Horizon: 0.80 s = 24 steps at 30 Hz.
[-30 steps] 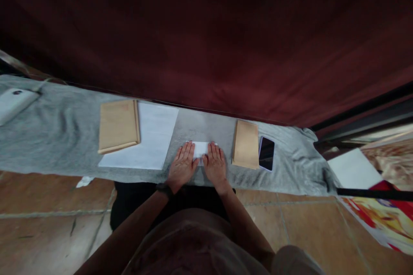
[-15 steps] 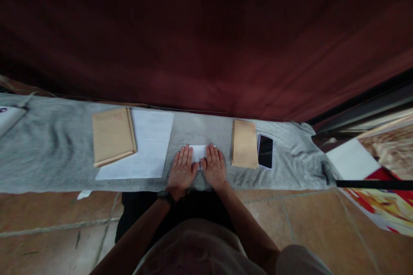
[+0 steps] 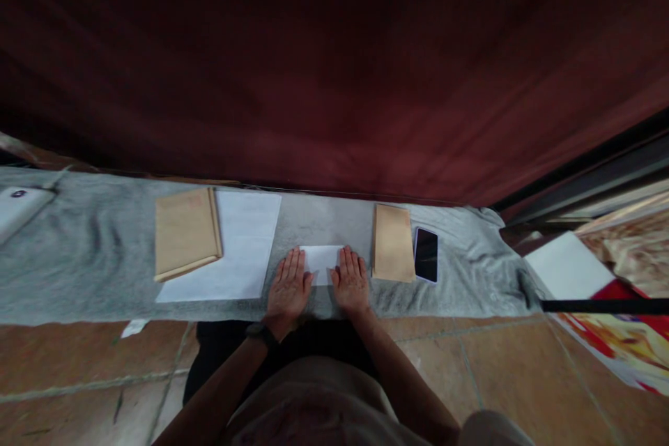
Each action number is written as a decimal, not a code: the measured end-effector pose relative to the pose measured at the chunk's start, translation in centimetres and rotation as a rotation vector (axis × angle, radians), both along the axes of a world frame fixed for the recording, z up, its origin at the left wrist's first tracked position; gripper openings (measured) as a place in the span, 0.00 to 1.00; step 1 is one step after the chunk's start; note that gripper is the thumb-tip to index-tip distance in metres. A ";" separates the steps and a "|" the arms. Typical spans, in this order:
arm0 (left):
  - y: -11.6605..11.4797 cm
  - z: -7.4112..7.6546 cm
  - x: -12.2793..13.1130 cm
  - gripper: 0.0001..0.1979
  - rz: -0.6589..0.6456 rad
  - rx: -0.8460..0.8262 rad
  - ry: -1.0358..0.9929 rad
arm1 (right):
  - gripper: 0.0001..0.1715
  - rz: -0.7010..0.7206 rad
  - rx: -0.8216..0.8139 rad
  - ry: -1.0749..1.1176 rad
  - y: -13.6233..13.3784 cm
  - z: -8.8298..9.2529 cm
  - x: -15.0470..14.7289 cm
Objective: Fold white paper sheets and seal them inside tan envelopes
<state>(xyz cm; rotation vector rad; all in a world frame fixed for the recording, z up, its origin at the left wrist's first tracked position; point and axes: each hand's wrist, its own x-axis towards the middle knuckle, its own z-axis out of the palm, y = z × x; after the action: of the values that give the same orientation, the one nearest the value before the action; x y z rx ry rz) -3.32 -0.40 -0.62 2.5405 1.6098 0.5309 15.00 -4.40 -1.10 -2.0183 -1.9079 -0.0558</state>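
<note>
A small folded white paper (image 3: 322, 259) lies on the grey cloth (image 3: 88, 258) straight ahead of me. My left hand (image 3: 286, 286) rests flat on its left part, fingers stretched out and close together. My right hand (image 3: 350, 280) lies flat on its right part in the same way. The thumbs point toward each other, and the middle of the paper shows between the two hands. A dark band sits on my left wrist.
Left of the hands lie white sheets (image 3: 240, 244) with a stack of brown envelopes (image 3: 185, 231) on them. To the right are another brown envelope stack (image 3: 392, 242) and a dark phone (image 3: 426, 254). A white device (image 3: 18, 205) sits far left; dark red curtain behind.
My hands have slid a little apart and toward me over the folded paper, so more of it shows between them. The view shifted slightly.
</note>
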 end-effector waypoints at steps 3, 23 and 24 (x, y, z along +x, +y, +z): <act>-0.3 -0.3 -0.7 0.32 0.018 0.009 -0.013 | 0.34 -0.003 0.010 -0.005 -0.4 0.0 0.3; -1.4 0.4 -0.5 0.30 -0.085 0.018 0.040 | 0.29 0.177 0.089 -0.050 -0.4 -0.1 -2.3; -1.7 0.3 -0.9 0.30 -0.074 0.020 0.043 | 0.30 0.172 0.099 -0.054 -0.6 -0.3 -2.2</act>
<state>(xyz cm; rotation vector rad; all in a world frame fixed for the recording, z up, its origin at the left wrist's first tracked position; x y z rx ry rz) -4.26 -2.13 -0.29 2.6321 1.5243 0.4908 12.81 -5.01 -1.38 -1.7993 -2.0620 -0.1594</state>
